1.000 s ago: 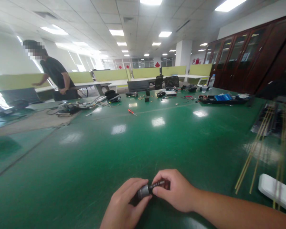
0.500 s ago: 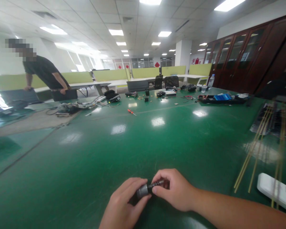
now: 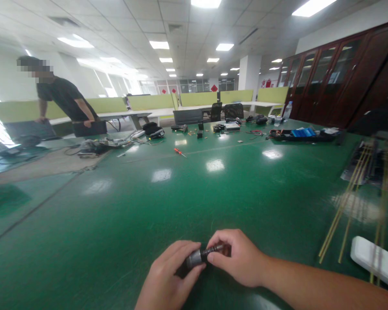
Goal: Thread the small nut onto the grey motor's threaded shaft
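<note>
A small grey metal cylinder with a black collar and a ringed dark shaft (image 3: 195,257) is held low over the green tabletop, close to me. My left hand (image 3: 171,275) is closed round the grey cylinder end, thumb below and fingers above. From the other side my right hand (image 3: 236,258) pinches the shaft near the black collar between thumb and bent forefinger. The shaft points to the right, and its far tip is partly tucked inside the right hand's fingers. What exact part this is, I cannot tell.
An orange screwdriver (image 3: 179,152) lies mid-table. Thin yellowish rods (image 3: 345,202) and a white case (image 3: 375,258) are at the right. Farther back sit a black tray with blue items (image 3: 300,133), a bottle (image 3: 288,110) and loose electronics. A person (image 3: 64,99) leans over chairs, far left.
The view has shifted very slightly, so the background sits a little further right. Both hands keep the same grip on the cylinder and shaft.
</note>
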